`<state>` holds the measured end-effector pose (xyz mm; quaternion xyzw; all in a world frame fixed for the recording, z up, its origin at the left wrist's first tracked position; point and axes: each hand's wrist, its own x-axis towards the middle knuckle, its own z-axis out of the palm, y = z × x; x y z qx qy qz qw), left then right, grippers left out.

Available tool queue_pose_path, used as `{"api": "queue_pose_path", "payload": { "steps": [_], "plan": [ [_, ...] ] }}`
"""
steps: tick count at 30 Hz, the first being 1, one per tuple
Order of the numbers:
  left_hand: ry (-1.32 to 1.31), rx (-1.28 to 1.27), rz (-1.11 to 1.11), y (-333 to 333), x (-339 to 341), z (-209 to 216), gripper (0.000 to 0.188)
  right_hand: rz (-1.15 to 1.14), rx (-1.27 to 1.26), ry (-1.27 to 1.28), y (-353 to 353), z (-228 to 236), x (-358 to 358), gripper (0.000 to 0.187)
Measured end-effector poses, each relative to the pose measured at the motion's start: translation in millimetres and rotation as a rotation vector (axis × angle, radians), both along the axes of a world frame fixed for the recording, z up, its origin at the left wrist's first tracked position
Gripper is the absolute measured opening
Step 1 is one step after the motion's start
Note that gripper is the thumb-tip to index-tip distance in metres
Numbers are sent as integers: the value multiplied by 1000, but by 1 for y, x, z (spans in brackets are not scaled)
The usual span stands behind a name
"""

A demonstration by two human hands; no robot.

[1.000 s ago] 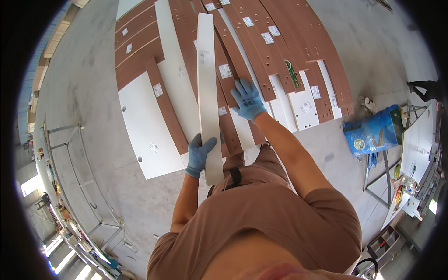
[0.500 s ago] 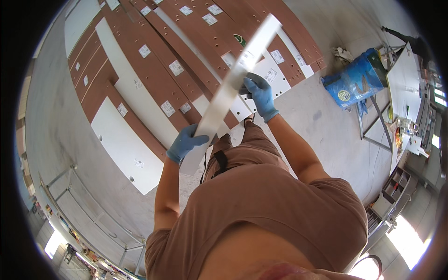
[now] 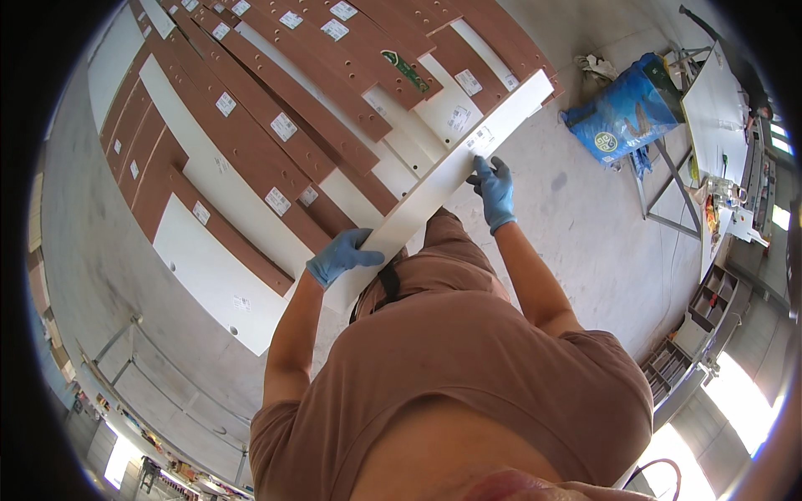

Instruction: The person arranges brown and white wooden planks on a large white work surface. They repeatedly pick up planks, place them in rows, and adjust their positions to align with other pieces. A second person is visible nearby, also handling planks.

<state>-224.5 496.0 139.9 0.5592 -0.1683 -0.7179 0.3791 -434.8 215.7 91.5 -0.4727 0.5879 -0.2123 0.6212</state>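
A long, narrow white board [image 3: 434,184] slants across in front of me, from near my body up to the far right. My blue-gloved left hand [image 3: 344,257] is closed around its near end, thumb on the top face. Beside its farther half is my right hand [image 3: 494,192], in a blue glove with dark fingertips. Its fingers are spread, and a fingertip touches the board by a white label [image 3: 479,139]. Beyond the board lie stacks of brown panels [image 3: 251,108] with drilled holes and labels, with white panels [image 3: 213,267] among them.
To the right a blue printed sack [image 3: 622,117] hangs by a metal-framed table [image 3: 710,108] with small items on it. Farther right stands a compartmented rack [image 3: 702,321]. A metal rail frame [image 3: 167,376] is at the lower left, on grey floor.
The white board's far end has swung right and down, uncovering more panels behind it. My right hand has moved right and slightly down, its fingers more spread; my left hand keeps its hold.
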Motion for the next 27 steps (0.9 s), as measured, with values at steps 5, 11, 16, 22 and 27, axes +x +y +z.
{"api": "queue_pose_path", "payload": {
  "steps": [5,11,16,22,27],
  "plan": [
    [-55,-58,-141,-37,3,-6,58,-42,237,-131,-32,-26,-18,39],
    [-423,-187,-190,-78,-14,-40,66,-170,177,-143,-74,-63,-19,31],
    [-1020,-234,-244,-73,-36,-46,81,-185,133,-66,-75,-69,-12,31],
    [-1062,-228,-195,-71,-52,-44,90,1,34,-108,-82,-57,-43,42],
    [-1155,-345,-53,-74,-53,-38,90,92,-786,503,-241,-64,-78,42]
  ]
}}
